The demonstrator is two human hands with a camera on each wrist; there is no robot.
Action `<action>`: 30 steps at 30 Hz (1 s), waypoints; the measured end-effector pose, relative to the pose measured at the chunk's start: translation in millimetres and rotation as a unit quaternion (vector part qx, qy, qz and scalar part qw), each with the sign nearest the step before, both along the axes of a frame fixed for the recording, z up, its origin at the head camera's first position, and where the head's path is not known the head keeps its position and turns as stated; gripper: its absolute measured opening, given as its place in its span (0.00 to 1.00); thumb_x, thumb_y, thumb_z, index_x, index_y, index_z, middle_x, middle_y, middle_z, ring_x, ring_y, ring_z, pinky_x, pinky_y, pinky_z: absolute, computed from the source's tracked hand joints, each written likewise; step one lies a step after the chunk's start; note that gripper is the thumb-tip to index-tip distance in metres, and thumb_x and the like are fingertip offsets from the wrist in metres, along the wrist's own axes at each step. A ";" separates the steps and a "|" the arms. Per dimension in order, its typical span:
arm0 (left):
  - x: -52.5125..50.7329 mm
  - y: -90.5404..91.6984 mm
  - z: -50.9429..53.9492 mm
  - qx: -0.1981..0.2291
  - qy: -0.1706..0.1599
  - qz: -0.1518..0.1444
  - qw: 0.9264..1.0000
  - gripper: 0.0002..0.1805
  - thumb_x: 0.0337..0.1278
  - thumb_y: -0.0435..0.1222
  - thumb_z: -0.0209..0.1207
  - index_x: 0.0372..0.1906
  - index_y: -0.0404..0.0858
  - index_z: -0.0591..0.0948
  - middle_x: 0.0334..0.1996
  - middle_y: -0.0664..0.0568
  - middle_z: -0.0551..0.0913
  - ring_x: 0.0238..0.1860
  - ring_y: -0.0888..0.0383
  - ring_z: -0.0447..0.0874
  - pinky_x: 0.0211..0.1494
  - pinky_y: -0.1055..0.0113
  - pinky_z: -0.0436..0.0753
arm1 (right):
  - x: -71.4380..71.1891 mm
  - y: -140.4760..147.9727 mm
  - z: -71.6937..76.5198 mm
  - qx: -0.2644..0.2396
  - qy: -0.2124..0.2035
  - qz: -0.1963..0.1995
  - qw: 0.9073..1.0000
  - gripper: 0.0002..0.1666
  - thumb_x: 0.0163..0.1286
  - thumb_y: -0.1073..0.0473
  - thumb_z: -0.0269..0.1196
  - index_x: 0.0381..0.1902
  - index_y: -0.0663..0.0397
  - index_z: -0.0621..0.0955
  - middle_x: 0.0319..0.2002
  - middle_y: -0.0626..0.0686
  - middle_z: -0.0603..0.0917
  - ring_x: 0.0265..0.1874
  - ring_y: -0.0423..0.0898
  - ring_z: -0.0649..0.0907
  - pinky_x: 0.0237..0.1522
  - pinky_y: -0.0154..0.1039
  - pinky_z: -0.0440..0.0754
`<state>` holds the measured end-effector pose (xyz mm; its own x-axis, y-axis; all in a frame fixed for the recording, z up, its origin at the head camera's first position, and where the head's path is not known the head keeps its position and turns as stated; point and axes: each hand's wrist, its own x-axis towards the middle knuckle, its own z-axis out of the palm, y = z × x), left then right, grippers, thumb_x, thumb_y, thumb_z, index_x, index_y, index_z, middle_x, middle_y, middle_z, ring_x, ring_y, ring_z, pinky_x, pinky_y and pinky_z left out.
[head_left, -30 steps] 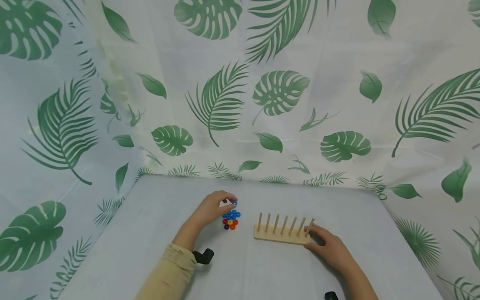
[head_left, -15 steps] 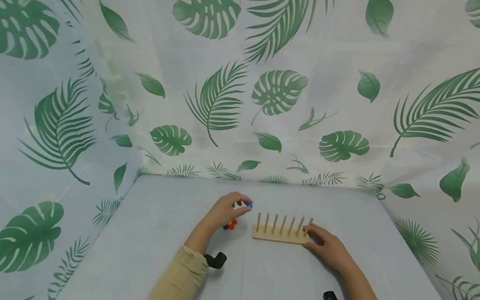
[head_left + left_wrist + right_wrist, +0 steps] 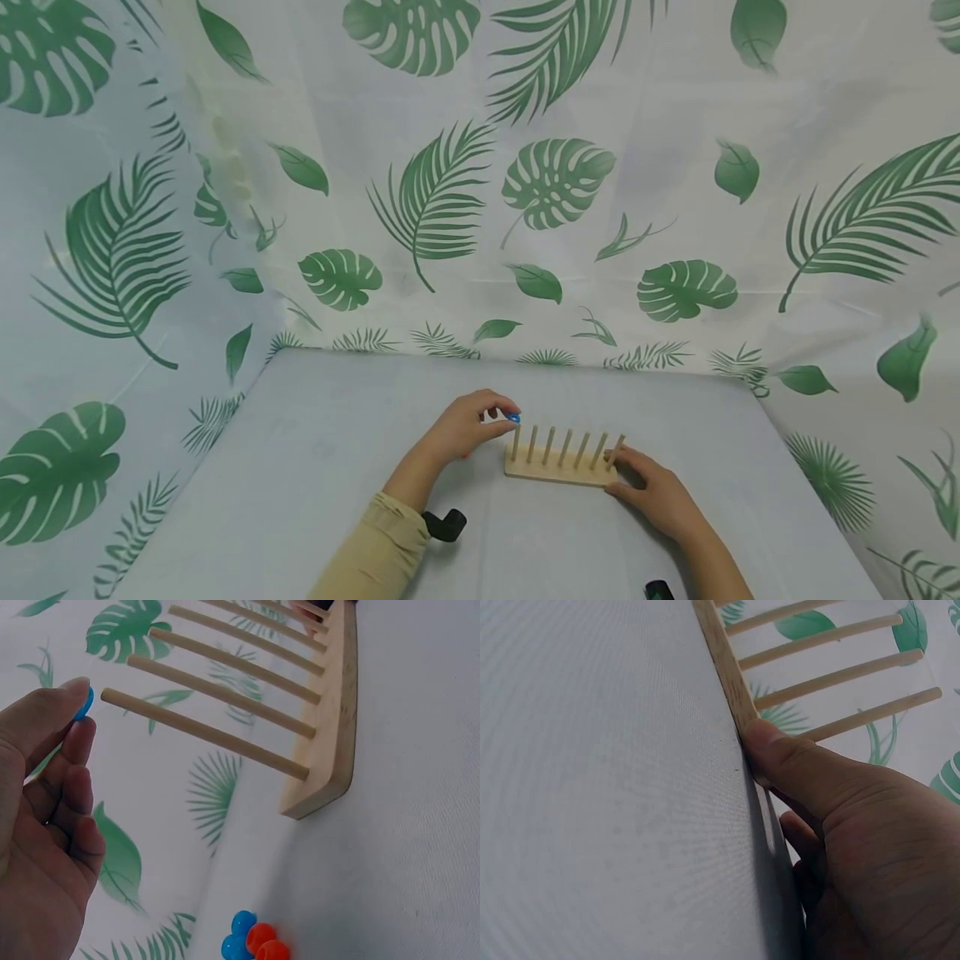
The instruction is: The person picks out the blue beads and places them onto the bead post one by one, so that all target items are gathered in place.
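A blue bead (image 3: 513, 418) is pinched between the thumb and forefinger of my left hand (image 3: 461, 425). It is beside the top of the leftmost peg on a wooden peg board (image 3: 555, 472); in the left wrist view, a small gap separates the bead (image 3: 85, 705) from the peg tip (image 3: 106, 695). The board stands with its row of bare upright pegs. My right hand (image 3: 660, 493) grips the board's right end, the thumb (image 3: 780, 754) lying along its near edge in the right wrist view.
Loose blue beads (image 3: 236, 945) and red beads (image 3: 262, 937) lie on the white tabletop (image 3: 525, 542) left of the board, mostly hidden behind my left hand in the head view. Leaf-printed sheets (image 3: 450, 317) hang behind and beside the table.
My left hand has carried the blue bead from the bead cluster rightward to the leftmost peg's top. My right hand keeps its grip on the board.
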<state>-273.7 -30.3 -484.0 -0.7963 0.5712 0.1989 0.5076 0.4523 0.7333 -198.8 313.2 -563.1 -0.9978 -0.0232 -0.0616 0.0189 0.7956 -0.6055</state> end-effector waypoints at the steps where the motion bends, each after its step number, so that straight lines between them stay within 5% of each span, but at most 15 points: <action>1: 0.1 0.5 -0.5 -0.001 0.000 0.002 1.000 0.14 0.66 0.48 0.61 0.52 0.50 0.83 0.47 0.64 0.82 0.46 0.63 0.76 0.48 0.68 0.75 | 0.0 0.2 0.0 0.001 0.003 0.002 1.000 0.37 0.57 0.35 0.69 0.62 0.41 0.77 0.72 0.60 0.68 0.71 0.67 0.65 0.68 0.67 0.60; 10: -0.4 4.4 -6.2 0.002 0.008 -0.006 1.000 0.12 0.65 0.49 0.61 0.51 0.54 0.83 0.47 0.64 0.82 0.45 0.64 0.76 0.46 0.70 0.75 | 0.9 0.4 0.9 0.009 0.016 0.006 1.000 0.36 0.57 0.34 0.68 0.61 0.40 0.78 0.71 0.60 0.70 0.70 0.66 0.66 0.67 0.66 0.62; 18: 0.5 5.1 -12.0 0.005 0.001 -0.019 1.000 0.14 0.64 0.47 0.63 0.51 0.50 0.84 0.47 0.60 0.84 0.47 0.53 0.79 0.47 0.69 0.76 | 0.9 -0.1 1.8 0.005 0.010 0.005 1.000 0.35 0.57 0.35 0.69 0.60 0.39 0.79 0.71 0.60 0.70 0.71 0.66 0.66 0.68 0.66 0.61; 30: 1.3 9.7 -34.5 -0.025 -0.023 0.016 0.999 0.12 0.63 0.49 0.63 0.49 0.53 0.84 0.44 0.65 0.82 0.44 0.65 0.77 0.47 0.70 0.76 | 0.6 0.0 0.7 0.010 0.012 0.006 1.000 0.36 0.57 0.35 0.69 0.61 0.41 0.78 0.71 0.61 0.69 0.70 0.67 0.66 0.67 0.66 0.62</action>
